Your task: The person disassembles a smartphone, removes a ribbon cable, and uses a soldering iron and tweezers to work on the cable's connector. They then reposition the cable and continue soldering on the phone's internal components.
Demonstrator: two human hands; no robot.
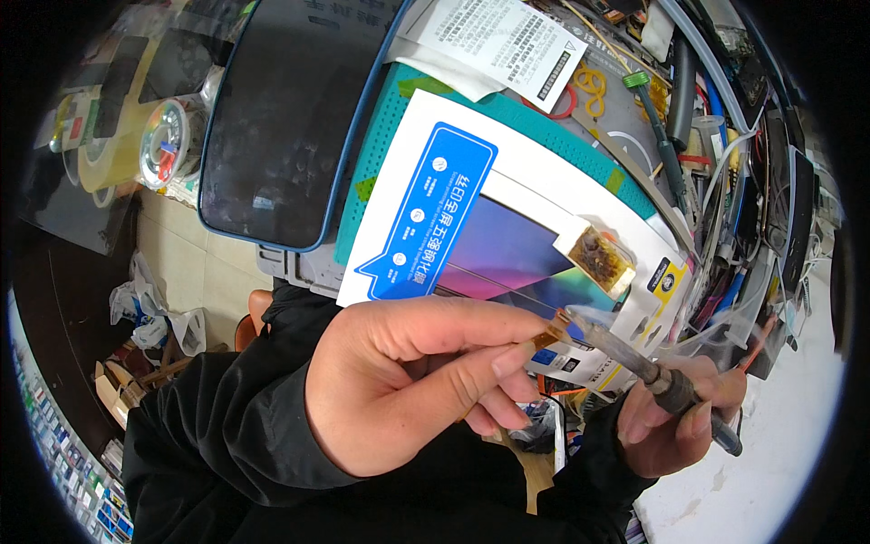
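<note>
Thumb and index finger of my left hand (390, 381) pinch a small orange-brown flex cable (549, 335), held up over a white flat box (535, 186). My right hand (666, 431) grips a soldering iron (632, 356) whose tip points left. That tip meets the end of the flex cable or sits just beside it; I cannot tell which. A little wispy smoke shows near it. Beyond the tip, a small open tin of dark amber rosin-like stuff (600, 260) rests on the box, which bears a blue label and a colourful picture.
Under the box lies a green mat (535, 122). A large dark blue-edged panel (281, 127) stands at the left. Cables and tools, including a green-capped screwdriver-like tool (657, 127), crowd the right. A printed white sheet (494, 45) lies at the back, near a clear tape roll (169, 140).
</note>
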